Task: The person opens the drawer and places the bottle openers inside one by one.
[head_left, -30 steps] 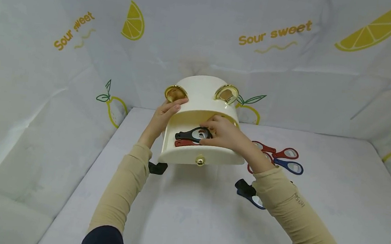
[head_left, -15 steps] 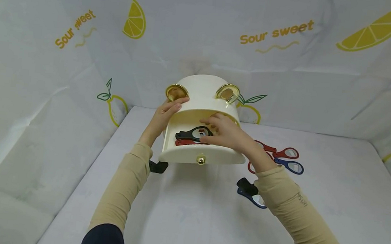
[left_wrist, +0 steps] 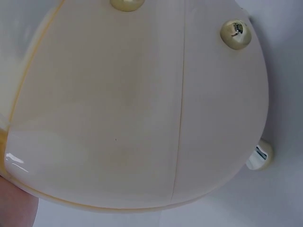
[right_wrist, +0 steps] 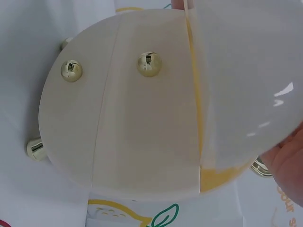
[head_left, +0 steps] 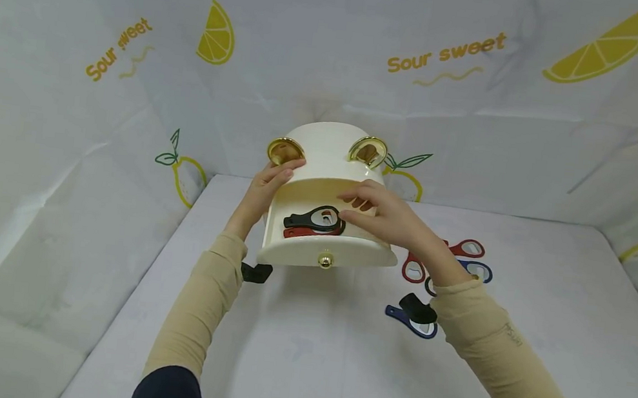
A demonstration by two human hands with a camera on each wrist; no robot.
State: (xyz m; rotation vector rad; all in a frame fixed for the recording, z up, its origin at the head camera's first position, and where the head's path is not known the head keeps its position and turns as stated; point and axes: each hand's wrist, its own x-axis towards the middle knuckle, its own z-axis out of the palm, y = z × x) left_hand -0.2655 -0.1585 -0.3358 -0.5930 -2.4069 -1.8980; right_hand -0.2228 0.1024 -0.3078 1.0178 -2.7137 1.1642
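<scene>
A cream-white box (head_left: 330, 151) with two gold ears stands with its front drawer (head_left: 360, 255) pulled out. My left hand (head_left: 264, 193) holds the box's left side, fingertips beneath the left ear and thumb along the front rim. Inside the drawer a black bottle opener (head_left: 299, 220) lies partly over a red bottle opener (head_left: 295, 232). Over the drawer's right side hovers my right hand (head_left: 389, 218), fingers loosely bent and thumb apart, holding nothing. Its thumb tip is close to the black opener's ring. Both wrist views mostly show the box's underside (left_wrist: 109, 104) with gold ball feet (right_wrist: 149, 64).
Right of the box, on the white table (head_left: 301, 366), lie several more bottle openers, among them a red one (head_left: 414, 261) and a blue one (head_left: 398, 314) nearer the front. My right forearm hides part of this group. A lemon-printed white cloth (head_left: 323, 44) rises behind.
My right hand has drawn back to the right from the black bottle opener, its fingers parting. The opener stays in the drawer. My left hand keeps its place on the box.
</scene>
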